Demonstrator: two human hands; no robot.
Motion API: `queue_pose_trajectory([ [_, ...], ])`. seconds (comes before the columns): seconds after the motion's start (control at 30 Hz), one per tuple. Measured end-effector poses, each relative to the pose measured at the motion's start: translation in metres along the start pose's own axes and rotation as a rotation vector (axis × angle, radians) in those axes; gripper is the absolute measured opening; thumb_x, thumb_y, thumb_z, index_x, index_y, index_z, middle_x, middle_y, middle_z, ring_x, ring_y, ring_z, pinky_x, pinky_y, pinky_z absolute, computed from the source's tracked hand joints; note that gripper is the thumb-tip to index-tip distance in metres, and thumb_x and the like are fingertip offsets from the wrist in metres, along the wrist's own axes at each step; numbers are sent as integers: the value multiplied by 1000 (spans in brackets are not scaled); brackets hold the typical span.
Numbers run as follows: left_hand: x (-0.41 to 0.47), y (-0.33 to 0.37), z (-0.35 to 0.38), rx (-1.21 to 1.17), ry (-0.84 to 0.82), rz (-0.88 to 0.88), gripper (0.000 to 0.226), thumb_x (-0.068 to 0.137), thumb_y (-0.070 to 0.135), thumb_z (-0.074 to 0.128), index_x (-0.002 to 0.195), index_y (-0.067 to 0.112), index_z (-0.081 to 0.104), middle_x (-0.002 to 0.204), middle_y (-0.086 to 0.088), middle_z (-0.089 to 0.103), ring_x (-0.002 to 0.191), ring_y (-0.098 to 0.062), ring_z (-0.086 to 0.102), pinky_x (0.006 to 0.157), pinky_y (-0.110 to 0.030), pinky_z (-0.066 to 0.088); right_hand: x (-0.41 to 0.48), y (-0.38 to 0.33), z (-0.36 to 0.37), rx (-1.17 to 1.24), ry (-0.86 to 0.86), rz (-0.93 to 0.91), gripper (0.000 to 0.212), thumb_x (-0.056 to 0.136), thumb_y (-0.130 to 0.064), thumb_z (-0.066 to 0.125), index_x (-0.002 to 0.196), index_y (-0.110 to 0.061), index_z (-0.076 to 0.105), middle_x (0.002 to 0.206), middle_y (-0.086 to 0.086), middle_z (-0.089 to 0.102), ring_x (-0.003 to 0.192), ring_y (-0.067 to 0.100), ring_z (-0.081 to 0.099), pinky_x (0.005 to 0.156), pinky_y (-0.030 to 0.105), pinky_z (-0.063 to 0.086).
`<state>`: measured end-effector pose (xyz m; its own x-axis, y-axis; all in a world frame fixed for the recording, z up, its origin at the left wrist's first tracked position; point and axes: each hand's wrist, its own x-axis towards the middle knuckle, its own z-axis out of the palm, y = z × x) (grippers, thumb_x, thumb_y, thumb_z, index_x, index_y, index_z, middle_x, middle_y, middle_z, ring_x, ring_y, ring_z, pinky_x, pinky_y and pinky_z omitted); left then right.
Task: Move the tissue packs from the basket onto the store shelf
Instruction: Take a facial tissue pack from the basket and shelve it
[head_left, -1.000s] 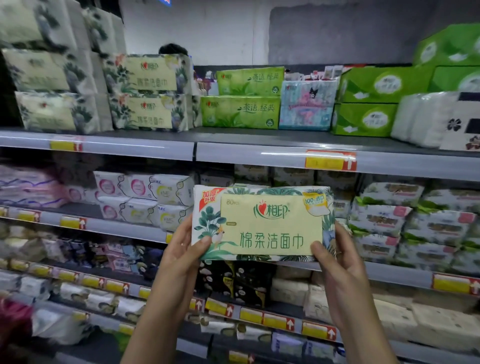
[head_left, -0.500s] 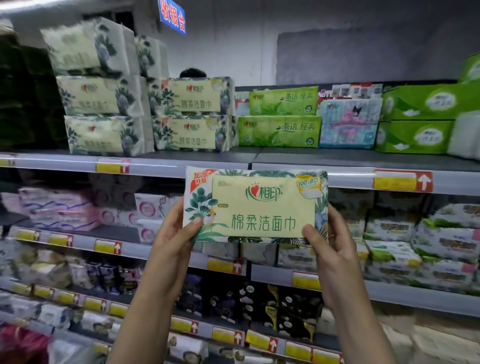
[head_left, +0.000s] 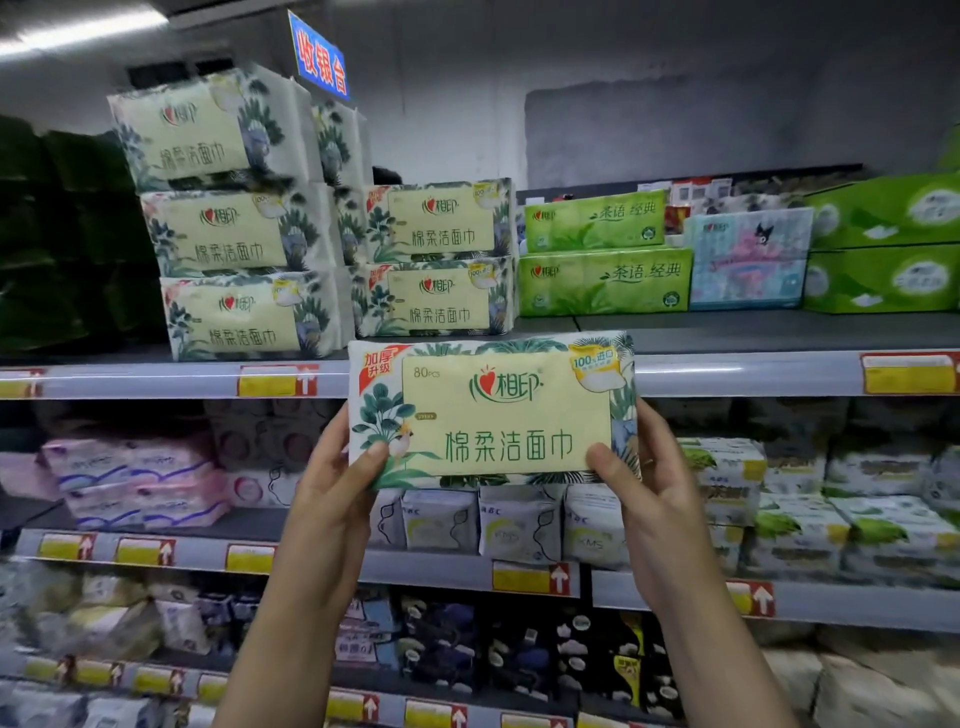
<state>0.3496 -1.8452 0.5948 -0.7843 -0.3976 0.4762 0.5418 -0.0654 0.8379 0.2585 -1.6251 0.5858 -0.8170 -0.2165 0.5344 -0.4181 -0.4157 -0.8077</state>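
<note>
I hold one tissue pack, pale yellow with green leaf print, upright in front of the top shelf's front edge. My left hand grips its lower left corner, thumb on the front. My right hand grips its lower right corner the same way. Just above and behind it, two matching packs are stacked on the top shelf. A taller stack of three matching packs stands to their left. The basket is out of view.
Green tissue packs, a blue-pink pack and green boxes fill the top shelf to the right, with bare shelf in front of them. Lower shelves hold several small packs. A blue sign hangs above.
Both hands have lifted the pack from the second shelf's level up to the top shelf's edge. The view has tilted up and shifted so the matching stacks lie nearer the centre.
</note>
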Motion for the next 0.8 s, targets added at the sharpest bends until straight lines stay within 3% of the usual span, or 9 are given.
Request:
queue_pose_trajectory([
  [0.1,9,-4,-2,-39,17,6,93,63,42,81,143,17,41,139,-4,54,123,-18,56,110,-38,39,7,2,3,5,-4,-13,67,52,-64,79,114,-54,57,125,-16,61,120,7,55,88,22,50],
  [0.23,27,-2,1,-36,23,45,76,71,37,73,140,19,46,135,-2,59,114,-12,61,83,-16,51,26,0,6,22,-20,-31,63,52,-61,81,111,-56,58,126,-16,61,119,6,56,86,20,50],
  [0.37,53,-2,-2,-43,92,54,70,79,22,68,142,11,39,143,-8,50,124,-19,54,97,-26,45,52,-2,15,37,-26,-79,68,63,-47,78,126,-36,54,125,-11,62,117,8,57,85,17,50],
  [0.5,76,4,-6,-38,88,76,72,76,28,73,138,7,43,134,-11,58,115,-17,60,97,-25,50,78,-2,25,34,-30,-119,55,70,-28,69,121,-36,52,125,-9,61,109,0,60,78,12,49],
  [0.6,88,11,-6,19,59,117,81,58,51,83,124,13,56,115,2,70,106,-8,65,85,-17,51,96,0,29,-51,-59,-151,59,75,-35,74,128,-39,49,130,-13,58,118,0,54,92,19,47],
  [0.7,99,17,-5,53,73,149,67,58,46,74,116,17,60,103,9,73,99,-2,66,78,-11,49,111,-1,34,-133,-76,-165,53,72,-40,70,119,-50,46,125,-21,57,114,-6,54,95,19,45],
  [0.8,112,23,-2,94,94,150,43,62,39,70,102,24,61,88,18,74,89,4,66,74,-8,49,125,-3,39,-198,-81,-187,50,73,-40,67,115,-52,42,123,-28,53,110,-15,52,92,11,42],
])
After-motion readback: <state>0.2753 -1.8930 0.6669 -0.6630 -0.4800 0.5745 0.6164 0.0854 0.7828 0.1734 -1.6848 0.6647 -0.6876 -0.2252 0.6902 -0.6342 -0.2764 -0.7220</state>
